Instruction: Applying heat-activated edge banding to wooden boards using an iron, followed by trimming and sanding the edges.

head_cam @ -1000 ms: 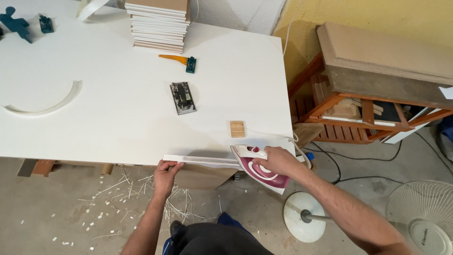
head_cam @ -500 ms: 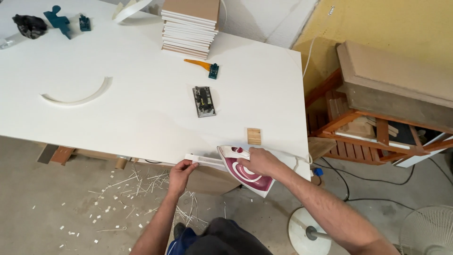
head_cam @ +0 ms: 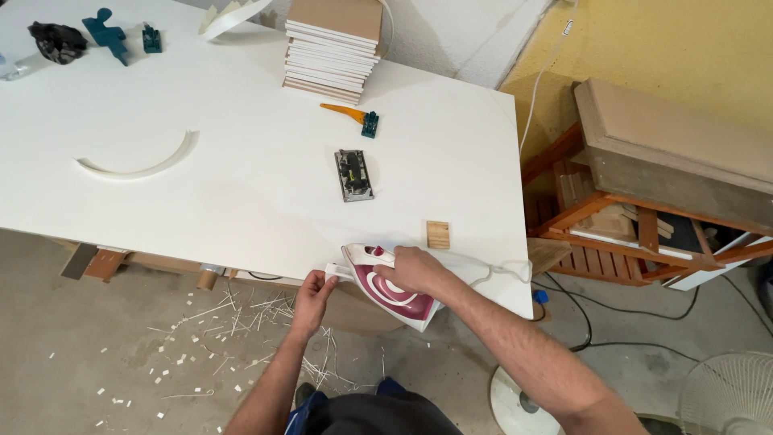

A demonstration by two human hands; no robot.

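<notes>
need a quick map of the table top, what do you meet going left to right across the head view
black crumpled lump → blue clamp piece → curved white strip → stack of white boards → small grey trimmer tool → wooden block → wooden rack

A big white table (head_cam: 241, 185) is carrying a stack of white boards (head_cam: 332, 50), an orange scraper (head_cam: 348, 114), a small metal trimmer (head_cam: 353, 175), a little wooden block (head_cam: 437, 234) and a curved white strip (head_cam: 141, 163). At its far left corner, blue clamps (head_cam: 113, 34) and a black rag (head_cam: 58, 40) are lying close together.
</notes>
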